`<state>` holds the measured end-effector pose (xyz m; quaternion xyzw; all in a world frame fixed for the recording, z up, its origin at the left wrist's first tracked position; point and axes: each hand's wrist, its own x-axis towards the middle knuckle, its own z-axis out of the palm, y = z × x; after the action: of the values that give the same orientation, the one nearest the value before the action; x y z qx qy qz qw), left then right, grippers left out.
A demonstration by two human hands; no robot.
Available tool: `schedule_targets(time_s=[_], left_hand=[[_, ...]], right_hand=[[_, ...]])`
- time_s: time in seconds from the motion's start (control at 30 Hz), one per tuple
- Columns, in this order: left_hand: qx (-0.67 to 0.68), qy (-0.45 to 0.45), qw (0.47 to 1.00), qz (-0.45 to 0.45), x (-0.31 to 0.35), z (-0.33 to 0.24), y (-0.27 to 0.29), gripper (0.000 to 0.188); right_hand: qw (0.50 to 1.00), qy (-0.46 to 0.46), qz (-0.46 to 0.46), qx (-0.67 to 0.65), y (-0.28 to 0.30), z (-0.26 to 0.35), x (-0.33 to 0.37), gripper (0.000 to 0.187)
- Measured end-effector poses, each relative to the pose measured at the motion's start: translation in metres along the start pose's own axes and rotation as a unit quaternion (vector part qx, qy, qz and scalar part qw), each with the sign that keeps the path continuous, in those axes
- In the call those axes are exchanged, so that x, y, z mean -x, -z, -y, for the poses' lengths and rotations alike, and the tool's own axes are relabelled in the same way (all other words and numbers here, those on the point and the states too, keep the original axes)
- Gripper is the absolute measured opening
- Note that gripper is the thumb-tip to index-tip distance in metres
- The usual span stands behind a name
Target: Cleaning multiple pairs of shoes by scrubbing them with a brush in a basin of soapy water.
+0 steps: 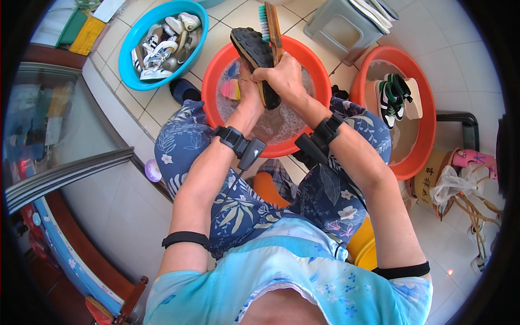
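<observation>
Scrubbing looks to be partway through: you have one dark shoe with a knobbly black sole and tan edging (255, 59) raised over the round orange-red plastic tub (320, 73) of cloudy, foamy water between your knees. Your left hand (250, 89) is closed around the shoe, some fingers hidden behind it, and your right hand (284, 78) is wrapped around one brown wooden brush with teal and white bristles (274, 33); whether the bristles touch the sole, you cannot tell from here. One pink-and-yellow object (231, 89) sits in that tub. To your left, a turquoise oval plastic basin (128, 57) holds a heap of mixed white, grey and dark shoes (161, 54), more than six, overlapping too much for an exact count; these may be waiting or finished. To your right, a second orange-red tub (428, 114) holds two green, black and white sneakers (387, 103) beside a cream-coloured piece (414, 100), their stage equally unclear. So you have two orange-red tubs, one brush, and one shoe in hand, which seems unfinished while brush and shoe are both held.
</observation>
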<state>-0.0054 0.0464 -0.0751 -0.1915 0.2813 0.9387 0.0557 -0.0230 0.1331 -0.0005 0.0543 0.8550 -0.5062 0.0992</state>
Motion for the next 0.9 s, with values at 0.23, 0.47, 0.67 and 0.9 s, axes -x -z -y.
schedule_targets(time_s=[0.23,0.47,0.67,0.9], left_hand=[[0.02,0.002,1.0,0.022,-0.005,0.0,0.001,0.053],[0.0,-0.001,1.0,0.014,-0.001,-0.001,-0.003,0.051],[-0.015,-0.004,1.0,-0.017,0.004,0.0,-0.008,0.053],[-0.071,0.004,0.996,-0.047,0.005,-0.005,-0.01,0.057]], right_hand=[[1.0,-0.002,0.001,-0.031,0.0,-0.003,-0.001,0.046],[0.999,-0.004,0.0,-0.044,0.0,-0.005,-0.001,0.038],[0.998,0.005,-0.013,-0.061,-0.003,-0.01,-0.002,0.038],[0.998,0.025,-0.038,-0.032,-0.005,-0.012,-0.004,0.037]])
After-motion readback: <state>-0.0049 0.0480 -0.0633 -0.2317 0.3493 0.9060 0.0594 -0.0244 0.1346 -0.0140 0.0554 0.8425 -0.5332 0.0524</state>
